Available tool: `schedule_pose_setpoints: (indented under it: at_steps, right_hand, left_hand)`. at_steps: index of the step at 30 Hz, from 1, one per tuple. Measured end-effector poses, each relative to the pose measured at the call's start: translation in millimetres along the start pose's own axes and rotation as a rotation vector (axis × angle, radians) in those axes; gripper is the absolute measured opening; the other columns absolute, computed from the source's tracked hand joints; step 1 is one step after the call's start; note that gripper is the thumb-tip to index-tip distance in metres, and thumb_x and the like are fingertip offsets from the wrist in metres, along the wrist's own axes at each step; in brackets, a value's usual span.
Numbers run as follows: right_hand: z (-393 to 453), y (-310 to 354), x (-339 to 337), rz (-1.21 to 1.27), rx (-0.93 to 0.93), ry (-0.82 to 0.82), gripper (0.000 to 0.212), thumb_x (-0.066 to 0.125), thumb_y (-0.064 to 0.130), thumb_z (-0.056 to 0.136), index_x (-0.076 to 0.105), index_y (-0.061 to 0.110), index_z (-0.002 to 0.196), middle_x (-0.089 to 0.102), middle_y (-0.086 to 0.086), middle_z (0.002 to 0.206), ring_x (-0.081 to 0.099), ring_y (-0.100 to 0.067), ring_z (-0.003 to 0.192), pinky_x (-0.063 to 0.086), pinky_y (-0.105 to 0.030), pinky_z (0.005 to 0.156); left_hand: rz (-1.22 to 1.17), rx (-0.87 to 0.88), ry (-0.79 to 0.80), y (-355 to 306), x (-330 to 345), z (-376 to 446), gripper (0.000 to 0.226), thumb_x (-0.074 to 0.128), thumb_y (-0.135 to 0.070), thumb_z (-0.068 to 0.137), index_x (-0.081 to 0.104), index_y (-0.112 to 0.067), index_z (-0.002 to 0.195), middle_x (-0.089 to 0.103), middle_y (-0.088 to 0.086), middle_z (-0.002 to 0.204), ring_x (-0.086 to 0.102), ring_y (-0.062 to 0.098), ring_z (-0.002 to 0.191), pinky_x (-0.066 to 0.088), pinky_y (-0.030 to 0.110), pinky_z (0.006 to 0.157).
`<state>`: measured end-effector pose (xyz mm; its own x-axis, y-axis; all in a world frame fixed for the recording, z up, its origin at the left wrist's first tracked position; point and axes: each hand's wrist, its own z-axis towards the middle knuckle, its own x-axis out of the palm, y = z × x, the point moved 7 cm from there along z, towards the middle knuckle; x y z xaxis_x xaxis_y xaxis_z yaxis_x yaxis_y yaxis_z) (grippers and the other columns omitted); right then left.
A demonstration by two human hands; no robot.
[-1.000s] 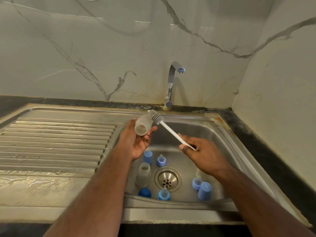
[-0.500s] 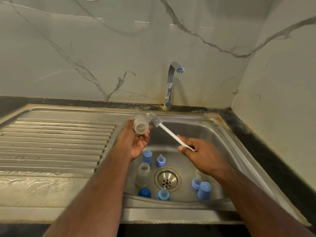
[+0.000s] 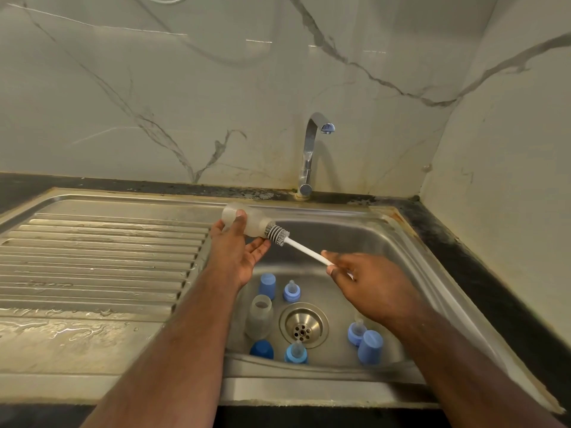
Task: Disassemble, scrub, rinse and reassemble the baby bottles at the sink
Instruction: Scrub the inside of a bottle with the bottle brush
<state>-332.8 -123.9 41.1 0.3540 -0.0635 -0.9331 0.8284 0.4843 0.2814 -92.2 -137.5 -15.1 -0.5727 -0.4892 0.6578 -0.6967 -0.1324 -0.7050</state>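
Fingers of the left hand (image 3: pixel 238 257) are curled round a frosted clear plastic bottle body (image 3: pixel 244 222), laid mouth-rightward in line with the white-handled grey bristle brush (image 3: pixel 278 235). That handle is pinched by the right hand (image 3: pixel 367 285), and the bristles seem just at the mouth.

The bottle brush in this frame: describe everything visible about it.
The bottle brush has a thin white handle, plastic by the look, and a grey head of stubby ribbed bristles. It slants up to the left above the sink basin. The right hand pinches the handle's lower end. The head sits at the mouth of the translucent bottle, which the left hand holds on its side.
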Motion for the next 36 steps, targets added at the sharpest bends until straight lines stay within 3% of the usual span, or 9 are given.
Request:
schedule_pose_setpoints:
  at_steps: [5, 9, 13, 16, 18, 21, 24, 27, 36]
  right_hand:
    - [5, 11, 3, -0.220, -0.015, 0.013, 0.045, 0.033, 0.048, 0.105, 0.034, 0.043, 0.150, 0.051, 0.010, 0.099, 0.050, -0.009, 0.080, 0.044, -0.028, 0.069]
    - [3, 1, 14, 0.331, 0.047, 0.126, 0.032, 0.052, 0.039, 0.102, 0.062, 0.038, 0.133, 0.065, 0.018, 0.078, 0.053, 0.005, 0.061, 0.038, -0.010, 0.058]
    - [-3, -16, 19, 0.700, 0.229, 0.196, 0.024, 0.057, 0.030, 0.101, 0.069, 0.035, 0.122, 0.058, 0.003, 0.060, 0.043, -0.007, 0.043, 0.037, -0.023, 0.043]
    - [-2, -8, 10, 0.440, 0.152, 0.075, 0.030, 0.055, 0.037, 0.101, 0.064, 0.039, 0.130, 0.068, 0.012, 0.080, 0.059, -0.001, 0.061, 0.043, -0.014, 0.057]
    - [-1, 0, 6, 0.150, 0.084, -0.002, 0.037, 0.049, 0.044, 0.102, 0.056, 0.040, 0.138, 0.071, 0.013, 0.100, 0.061, -0.003, 0.082, 0.048, -0.020, 0.072]
    - [1, 8, 12, 0.003, 0.042, 0.001, 0.039, 0.044, 0.046, 0.103, 0.051, 0.041, 0.142, 0.067, 0.012, 0.097, 0.059, -0.006, 0.081, 0.050, -0.026, 0.074]
    - [1, 7, 21, 0.503, 0.154, 0.099, 0.029, 0.053, 0.036, 0.102, 0.062, 0.040, 0.130, 0.062, 0.008, 0.069, 0.050, -0.005, 0.054, 0.043, -0.023, 0.053]
    - [-5, 3, 25, 0.888, 0.309, 0.171, 0.023, 0.053, 0.029, 0.103, 0.067, 0.035, 0.120, 0.057, -0.002, 0.064, 0.041, -0.011, 0.045, 0.033, -0.024, 0.040]
    - [-13, -2, 17, 0.869, 0.290, 0.318, 0.023, 0.051, 0.031, 0.104, 0.066, 0.038, 0.119, 0.059, -0.003, 0.065, 0.042, -0.010, 0.045, 0.034, -0.023, 0.041]
  left_hand:
    - [0.130, 0.022, 0.102, 5, 11, -4, 0.049, 0.066, -0.020, 0.098, 0.042, -0.032, 0.139, 0.052, 0.017, 0.139, 0.072, 0.041, 0.099, 0.063, 0.049, 0.074]
    - [0.098, 0.017, 0.142, 2, 12, -5, 0.048, 0.060, -0.015, 0.101, 0.041, -0.030, 0.142, 0.051, 0.017, 0.135, 0.068, 0.043, 0.105, 0.061, 0.054, 0.081]
    - [0.040, 0.014, 0.165, 0, 14, -6, 0.046, 0.057, -0.012, 0.102, 0.041, -0.029, 0.142, 0.054, 0.016, 0.127, 0.073, 0.042, 0.093, 0.062, 0.055, 0.076]
    - [0.033, 0.014, 0.169, 0, 14, -6, 0.045, 0.057, -0.012, 0.102, 0.042, -0.029, 0.141, 0.056, 0.017, 0.129, 0.075, 0.040, 0.090, 0.062, 0.055, 0.076]
    - [0.057, 0.008, 0.183, 0, 13, -5, 0.046, 0.058, -0.012, 0.101, 0.043, -0.030, 0.141, 0.054, 0.017, 0.133, 0.072, 0.043, 0.099, 0.060, 0.057, 0.084]
    - [0.133, 0.003, 0.225, 5, 16, -8, 0.052, 0.062, -0.012, 0.098, 0.042, -0.032, 0.142, 0.051, 0.018, 0.137, 0.071, 0.042, 0.103, 0.059, 0.057, 0.087]
    - [0.156, -0.012, 0.284, 14, 24, -14, 0.056, 0.063, -0.012, 0.097, 0.041, -0.032, 0.144, 0.054, 0.020, 0.134, 0.073, 0.039, 0.098, 0.062, 0.051, 0.079]
    - [0.068, 0.020, 0.266, 9, 24, -12, 0.052, 0.060, -0.009, 0.099, 0.041, -0.030, 0.143, 0.056, 0.021, 0.128, 0.074, 0.040, 0.094, 0.062, 0.053, 0.079]
    - [0.019, 0.054, 0.222, -1, 21, -11, 0.052, 0.057, -0.007, 0.101, 0.040, -0.028, 0.145, 0.053, 0.019, 0.132, 0.067, 0.047, 0.106, 0.062, 0.055, 0.077]
